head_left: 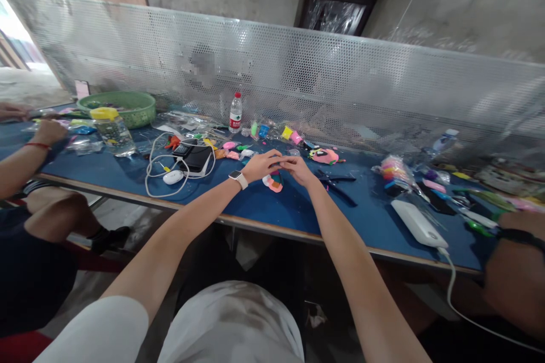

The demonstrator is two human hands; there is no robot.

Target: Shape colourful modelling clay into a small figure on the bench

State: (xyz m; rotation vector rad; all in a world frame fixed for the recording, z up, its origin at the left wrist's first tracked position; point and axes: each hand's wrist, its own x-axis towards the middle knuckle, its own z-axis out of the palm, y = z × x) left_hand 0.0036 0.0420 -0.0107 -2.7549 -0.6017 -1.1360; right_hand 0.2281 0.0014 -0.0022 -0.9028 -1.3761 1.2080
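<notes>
Over the blue table, my left hand [263, 165] and my right hand [299, 170] meet at the fingertips. Both have their fingers bent and pressed together; whatever lies between them is too small or hidden to make out. Just below the fingers is a small colourful piece [273, 184] in pink, orange, white and dark green, looking like modelling clay and partly covered by the hands. Dark-handled pliers [338, 186] lie right of my right hand. Beyond them rests a pink clay figure [325, 155] with yellow and black parts.
Left of my hands are a dark box [198, 157], a white cable and a white mouse-like device [172, 177]. Behind stand a water bottle [235, 113] and bright clay packets [287, 133]. A white power bank [418, 226] lies right. Other people's arms reach in from both sides.
</notes>
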